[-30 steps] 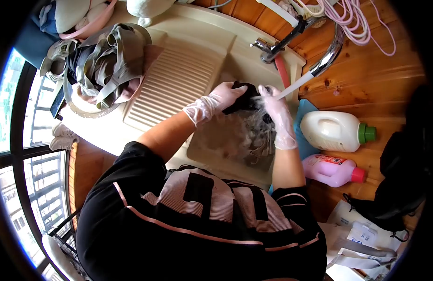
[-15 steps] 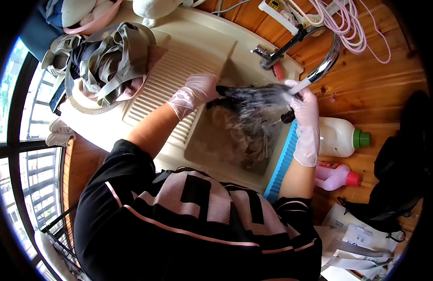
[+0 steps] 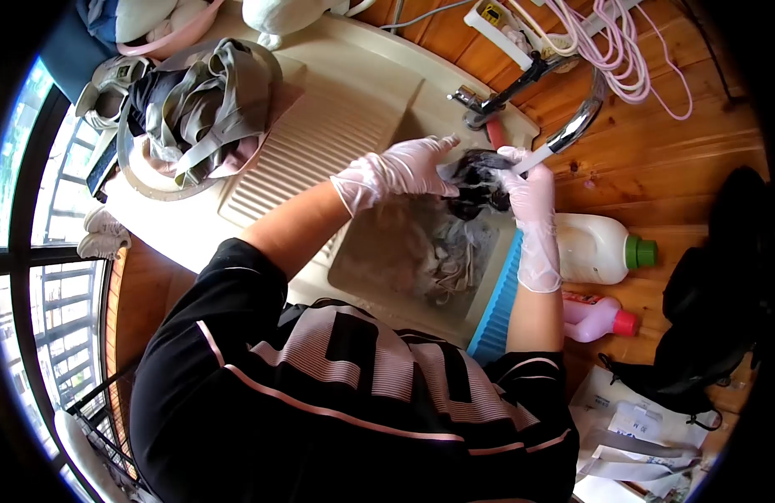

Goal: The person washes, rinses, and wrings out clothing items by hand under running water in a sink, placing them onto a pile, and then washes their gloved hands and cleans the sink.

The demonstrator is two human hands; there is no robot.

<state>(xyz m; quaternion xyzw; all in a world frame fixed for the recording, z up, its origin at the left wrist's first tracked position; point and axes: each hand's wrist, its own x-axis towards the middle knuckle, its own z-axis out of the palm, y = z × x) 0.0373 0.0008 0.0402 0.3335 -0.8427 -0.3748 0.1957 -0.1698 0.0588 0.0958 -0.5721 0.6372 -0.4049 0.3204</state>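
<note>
Bunched under the running faucet (image 3: 579, 124), a wet black cloth (image 3: 478, 186) hangs over the sink basin (image 3: 354, 277). My right hand (image 3: 530, 189), in a translucent glove, grips the cloth close to the stream. My left hand (image 3: 414, 168), gloved too, is at the cloth's left side with thumb and fingers spread apart; its palm side is hidden. Below them, light-coloured laundry (image 3: 450, 264) lies in the water of the basin.
A ridged washboard (image 3: 312, 134) adjoins the basin, with a basin of piled clothes (image 3: 203, 109) at its left. A blue ridged board (image 3: 495, 314) lines the right edge. A white bottle (image 3: 590, 249) and a pink bottle (image 3: 595, 318) stand beyond it.
The black cloth was stretched between both hands half a second ago and is now bunched near the faucet. My left hand has moved right and its fingers have spread.
</note>
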